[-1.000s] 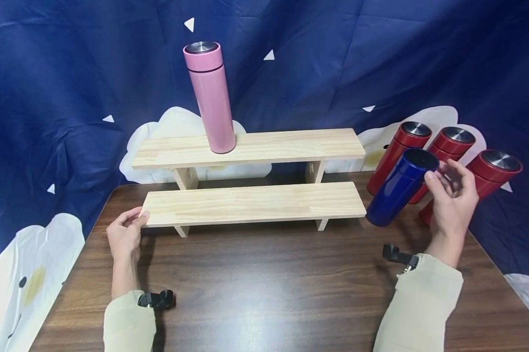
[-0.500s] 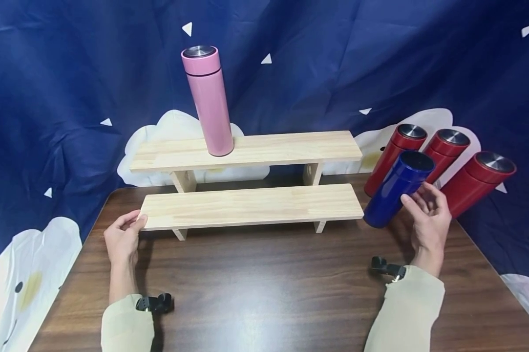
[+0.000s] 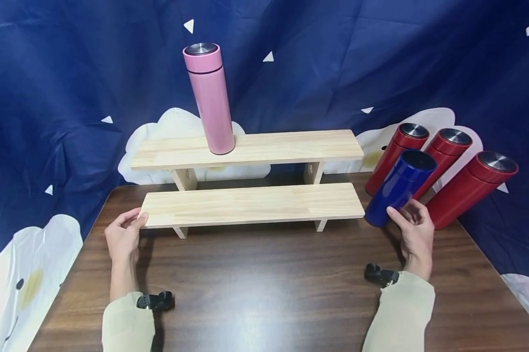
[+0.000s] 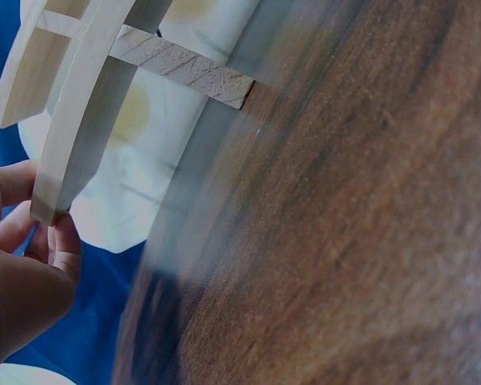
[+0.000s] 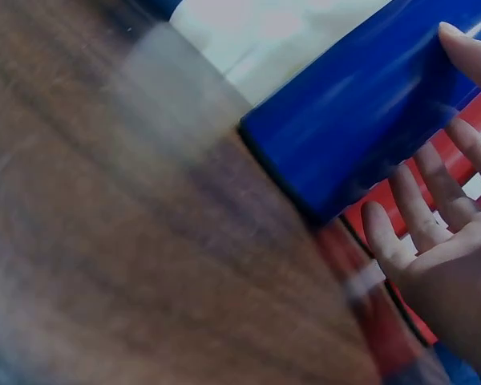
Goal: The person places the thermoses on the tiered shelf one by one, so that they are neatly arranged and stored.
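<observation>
My left hand (image 3: 123,237) pinches the left end of the lower board of a two-tier wooden shelf (image 3: 251,204). In the left wrist view, the fingers (image 4: 67,249) meet the board's end from both sides. On the right, a blue thermos bottle (image 3: 393,190) with a dark lid stands on the table. My right hand (image 3: 415,237) is beside its lower part, thumb at the near side. The right wrist view shows the fingers (image 5: 410,200) spread and loosely bent along the blue bottle, not closed round it. A pink thermos bottle (image 3: 211,105) stands on the upper board.
Red thermos bottles crowd behind and beside the blue one: one at the back left (image 3: 389,161), one in the middle (image 3: 444,154) and one at the right (image 3: 468,190). A dark blue cloth (image 3: 317,73) hangs behind the brown wooden table (image 3: 255,283).
My right hand has slid down and to the left along the blue bottle, from near its lid to its lower part. The left hand keeps its hold on the shelf.
</observation>
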The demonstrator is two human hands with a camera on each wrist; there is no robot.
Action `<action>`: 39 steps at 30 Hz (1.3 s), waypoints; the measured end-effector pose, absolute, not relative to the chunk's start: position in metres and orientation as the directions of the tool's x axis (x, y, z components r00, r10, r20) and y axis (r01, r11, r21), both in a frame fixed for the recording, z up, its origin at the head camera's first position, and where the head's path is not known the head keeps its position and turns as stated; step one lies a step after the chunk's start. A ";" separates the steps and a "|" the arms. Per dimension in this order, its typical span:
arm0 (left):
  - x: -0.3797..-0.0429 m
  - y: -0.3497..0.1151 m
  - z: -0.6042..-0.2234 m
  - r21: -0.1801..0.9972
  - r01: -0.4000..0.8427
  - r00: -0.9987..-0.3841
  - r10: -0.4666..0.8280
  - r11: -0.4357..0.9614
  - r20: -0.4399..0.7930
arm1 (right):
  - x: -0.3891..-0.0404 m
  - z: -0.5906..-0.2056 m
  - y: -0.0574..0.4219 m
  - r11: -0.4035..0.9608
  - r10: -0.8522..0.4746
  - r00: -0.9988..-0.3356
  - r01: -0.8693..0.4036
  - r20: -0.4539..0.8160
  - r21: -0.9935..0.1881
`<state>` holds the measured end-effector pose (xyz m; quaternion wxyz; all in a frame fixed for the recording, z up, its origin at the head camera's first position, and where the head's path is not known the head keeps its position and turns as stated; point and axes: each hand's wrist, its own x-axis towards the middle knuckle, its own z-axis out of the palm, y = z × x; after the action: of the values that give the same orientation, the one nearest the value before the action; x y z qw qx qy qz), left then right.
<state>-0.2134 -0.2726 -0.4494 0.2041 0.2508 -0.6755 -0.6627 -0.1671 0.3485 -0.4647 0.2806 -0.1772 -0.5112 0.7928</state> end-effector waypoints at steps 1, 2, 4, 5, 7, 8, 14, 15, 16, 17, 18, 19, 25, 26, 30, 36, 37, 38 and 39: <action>-0.214 -0.273 -0.449 0.998 -0.064 -0.790 -0.610 -0.007 -0.056 | -0.167 -0.466 0.348 -0.314 0.623 -0.782 -0.246 -0.004 -0.917; -0.214 -0.273 -0.449 0.998 -0.064 -0.789 -0.612 -0.008 -0.055 | -0.167 -0.468 0.348 -0.308 0.621 -0.783 -0.228 -0.014 -0.924; -0.214 -0.273 -0.449 0.998 -0.064 -0.787 -0.615 -0.006 -0.055 | -0.168 -0.471 0.348 -0.291 0.618 -0.785 -0.198 -0.026 -0.936; -0.214 -0.273 -0.449 0.998 -0.064 -0.786 -0.615 -0.006 -0.054 | -0.168 -0.472 0.348 -0.283 0.617 -0.786 -0.186 -0.030 -0.941; -0.214 -0.273 -0.448 0.998 -0.062 -0.787 -0.615 -0.006 -0.052 | -0.169 -0.474 0.348 -0.264 0.614 -0.789 -0.168 -0.031 -0.950; -0.214 -0.273 -0.448 0.998 -0.061 -0.788 -0.614 -0.005 -0.051 | -0.169 -0.475 0.348 -0.260 0.610 -0.792 -0.161 -0.033 -0.952; -0.213 -0.272 -0.448 0.998 -0.056 -0.786 -0.617 -0.007 -0.049 | -0.171 -0.475 0.348 -0.213 0.598 -0.801 -0.114 -0.037 -0.970; -0.213 -0.272 -0.449 0.998 -0.056 -0.785 -0.617 -0.008 -0.049 | -0.171 -0.475 0.348 -0.200 0.597 -0.801 -0.102 -0.039 -0.975; -0.214 -0.272 -0.449 0.998 -0.056 -0.785 -0.617 -0.009 -0.049 | -0.171 -0.475 0.348 -0.186 0.595 -0.803 -0.090 -0.040 -0.978; -0.214 -0.272 -0.449 0.998 -0.053 -0.785 -0.617 -0.014 -0.051 | -0.171 -0.475 0.348 -0.169 0.595 -0.803 -0.075 -0.041 -0.983; -0.214 -0.272 -0.450 0.998 -0.053 -0.785 -0.617 -0.017 -0.052 | -0.171 -0.474 0.348 -0.155 0.595 -0.803 -0.061 -0.044 -0.986; -0.214 -0.272 -0.450 0.998 -0.053 -0.786 -0.616 -0.018 -0.053 | -0.171 -0.474 0.348 -0.145 0.594 -0.803 -0.049 -0.047 -0.988; -0.214 -0.272 -0.450 0.998 -0.053 -0.785 -0.616 -0.022 -0.055 | -0.172 -0.474 0.347 -0.119 0.603 -0.796 -0.021 -0.055 -0.993; -0.214 -0.272 -0.450 0.998 -0.052 -0.785 -0.617 -0.022 -0.054 | -0.172 -0.474 0.348 -0.117 0.604 -0.795 -0.020 -0.055 -0.993; -0.213 -0.272 -0.450 0.999 -0.048 -0.787 -0.616 -0.016 -0.047 | -0.173 -0.473 0.349 -0.095 0.601 -0.798 -0.003 -0.055 -0.995; -0.214 -0.272 -0.450 0.998 -0.057 -0.786 -0.616 -0.012 -0.052 | -0.172 -0.471 0.351 -0.073 0.586 -0.808 0.029 -0.066 -0.997; -0.214 -0.272 -0.450 0.998 -0.057 -0.787 -0.614 -0.011 -0.052 | -0.171 -0.471 0.351 -0.067 0.583 -0.810 0.037 -0.069 -0.997; -0.214 -0.272 -0.450 0.998 -0.058 -0.788 -0.613 -0.010 -0.052 | -0.172 -0.470 0.351 -0.055 0.581 -0.811 0.047 -0.071 -0.997; -0.215 -0.272 -0.450 0.998 -0.057 -0.789 -0.613 -0.013 -0.053 | -0.172 -0.470 0.351 -0.045 0.578 -0.813 0.056 -0.072 -0.997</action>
<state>-0.2147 -0.2720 -0.4497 0.2084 0.2496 -0.6708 -0.6666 -0.1717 0.3514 -0.4700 0.1911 -0.2387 -0.6642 0.6821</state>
